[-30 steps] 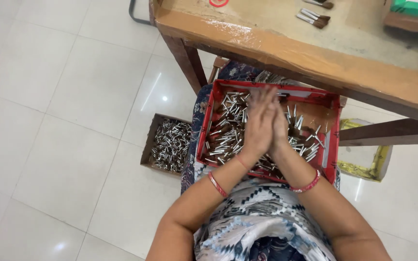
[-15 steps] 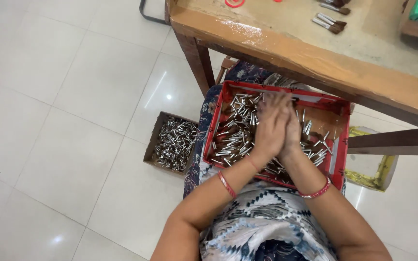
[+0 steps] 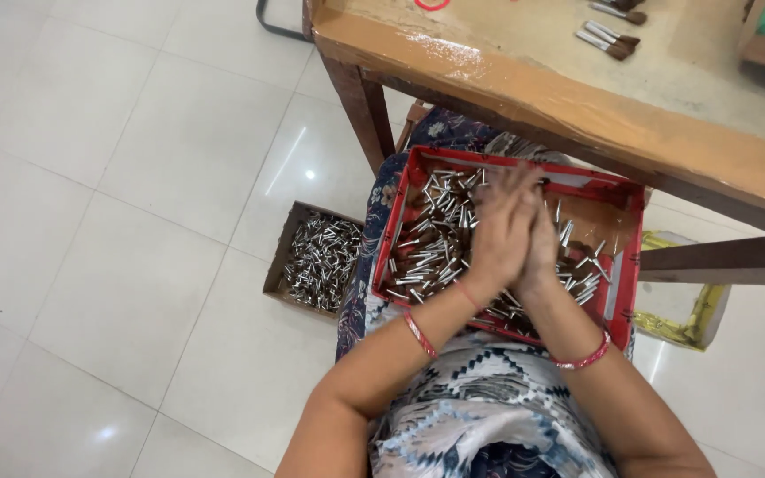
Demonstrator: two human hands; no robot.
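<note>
The left hand (image 3: 499,232) and the right hand (image 3: 540,243) are pressed flat together, palm against palm, fingers stretched toward the upper part of the frame, a little right of the frame's centre. Whether anything is caught between the palms cannot be told; nothing shows between them, and neither hand is clenched. Each wrist carries a thin red bangle (image 3: 420,335).

The hands hover just over a red tray (image 3: 629,265) that rests on the person's lap, against patterned clothing. The tray holds a loose heap of small metal tubes (image 3: 431,243), silver with some dark ones mixed in, thickest in its left half and thinner at its right, where bare brown tray floor shows. The heels of the hands lie above the tray's middle.

At centre left of the frame, on the pale tiled floor (image 3: 117,177), just beside the person's knee, stands a small brown cardboard box (image 3: 278,258) filled with more silver tubes. At right, partly hidden below the wooden rail, a yellow-edged container (image 3: 701,319) sits on the floor.

Across the top of the frame runs a wooden surface (image 3: 524,93) with a dark leg dropping toward the tray's upper left corner. On it, at upper right, lie a few small brushes (image 3: 608,35) with metal ferrules and dark bristles.
</note>
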